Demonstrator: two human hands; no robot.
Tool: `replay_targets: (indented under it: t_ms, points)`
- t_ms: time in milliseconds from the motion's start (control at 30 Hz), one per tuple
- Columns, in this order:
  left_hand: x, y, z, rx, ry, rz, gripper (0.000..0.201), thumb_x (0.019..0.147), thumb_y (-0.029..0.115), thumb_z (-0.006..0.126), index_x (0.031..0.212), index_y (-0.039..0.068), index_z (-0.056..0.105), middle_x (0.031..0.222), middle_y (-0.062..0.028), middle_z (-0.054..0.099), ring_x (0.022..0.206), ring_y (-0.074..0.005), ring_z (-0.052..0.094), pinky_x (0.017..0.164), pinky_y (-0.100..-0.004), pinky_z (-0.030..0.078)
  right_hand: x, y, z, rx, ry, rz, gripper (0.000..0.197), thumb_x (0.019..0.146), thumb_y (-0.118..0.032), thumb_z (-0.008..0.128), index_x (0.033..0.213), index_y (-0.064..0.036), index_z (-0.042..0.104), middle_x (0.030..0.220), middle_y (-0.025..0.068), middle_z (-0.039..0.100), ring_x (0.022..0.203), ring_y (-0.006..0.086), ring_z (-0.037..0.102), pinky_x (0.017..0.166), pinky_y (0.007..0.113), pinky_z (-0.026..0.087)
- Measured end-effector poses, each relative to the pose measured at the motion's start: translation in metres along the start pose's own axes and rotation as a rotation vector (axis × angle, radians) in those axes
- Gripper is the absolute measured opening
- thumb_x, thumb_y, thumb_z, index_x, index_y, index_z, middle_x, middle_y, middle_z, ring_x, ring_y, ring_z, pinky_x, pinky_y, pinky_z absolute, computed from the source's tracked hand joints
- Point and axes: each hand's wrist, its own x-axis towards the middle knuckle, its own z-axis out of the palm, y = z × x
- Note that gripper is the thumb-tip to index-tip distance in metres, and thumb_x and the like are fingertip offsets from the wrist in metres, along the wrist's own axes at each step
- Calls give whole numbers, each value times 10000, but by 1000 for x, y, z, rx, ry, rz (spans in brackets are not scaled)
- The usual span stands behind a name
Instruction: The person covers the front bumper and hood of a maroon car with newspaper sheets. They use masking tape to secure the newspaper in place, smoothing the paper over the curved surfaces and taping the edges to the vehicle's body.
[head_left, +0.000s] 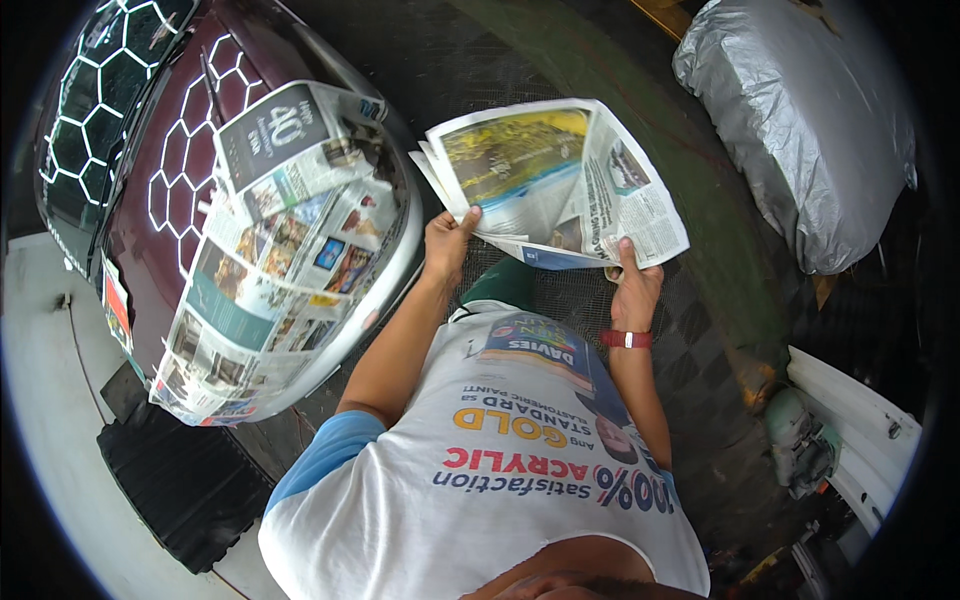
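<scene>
I hold a folded stack of newspaper in front of my waist, gripping it at its near edge with both hands. My left hand pinches the near left corner, thumb on top. At the near right part of the paper my right hand is closed, its thumb lying over the sheet and its fingers mostly hidden beneath. A red band circles my right wrist. To the left, overlapping newspaper sheets cover the rear or front end of a maroon car, apart from my hands.
A silver-grey plastic cover wraps a large bulky thing at the far right. White panels and a grey-green object lie at the right. A black ribbed piece lies at the lower left. Dark matting covers the floor.
</scene>
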Motion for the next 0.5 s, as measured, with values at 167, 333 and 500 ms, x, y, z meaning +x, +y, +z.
replay_targets:
  t_ms: [167, 333, 500]
  points:
    - [81, 19, 67, -145, 63, -55, 280, 976, 219, 827, 1115, -11, 752, 1066, -89, 783, 955, -144, 699, 902, -329, 534, 79, -34, 30, -46, 47, -50, 268, 991, -132, 789, 1225, -25, 713, 1041, 46, 755, 763, 102, 649, 572, 289, 444]
    - [147, 80, 110, -2, -1, 190, 361, 973, 203, 818, 1206, -41, 690, 1114, -114, 778, 997, -168, 704, 900, -346, 551, 172, -49, 37, -235, 45, 62, 423, 978, -138, 800, 1333, 41, 655, 1123, 78, 737, 838, 113, 651, 641, 276, 476]
    - [176, 161, 143, -58, 35, 326, 339, 902, 138, 883, 1136, -47, 722, 1081, -126, 794, 964, -158, 721, 874, -329, 563, 254, -20, 50, -750, 366, -264, 821, 922, -161, 853, 1555, 60, 379, 1493, 194, 514, 1275, 346, 572, 1130, 456, 444]
